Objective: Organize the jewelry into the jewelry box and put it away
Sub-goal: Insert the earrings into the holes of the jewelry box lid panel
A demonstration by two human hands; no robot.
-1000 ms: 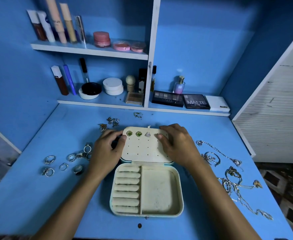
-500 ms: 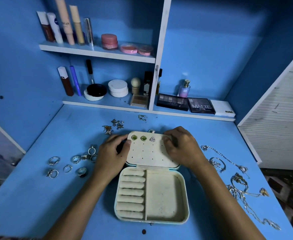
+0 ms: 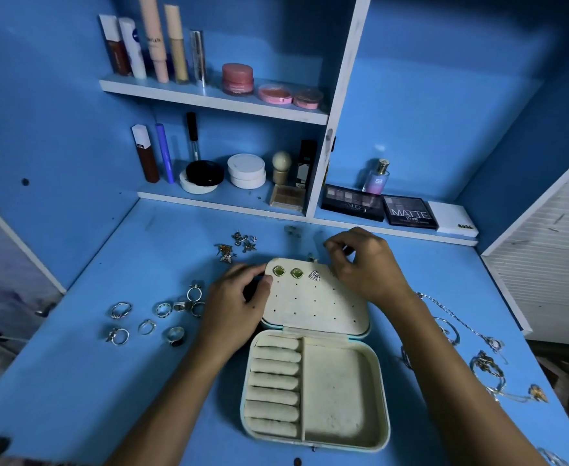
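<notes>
Cream jewelry box (image 3: 313, 331) btwn hands.

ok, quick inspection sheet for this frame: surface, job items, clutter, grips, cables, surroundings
Surface: blue desk, scuffed, dark spots near the front edge.
Job's things: jewelry box open flat; three earrings pinned in its lid's top row; ring rolls and side tray bare. Loose rings left of the box, earrings pile behind it, chains on the right.
Clutter: nothing seen on the desk beyond the jewelry.
Grips: left hand holds the lid's left edge; right hand at the lid's far right corner, fingers curled, contents hidden.
Cables: nothing seen.
Surroundings: cosmetics shelves, eyeshadow palettes, perfume bottle, white slatted panel at right.
</notes>
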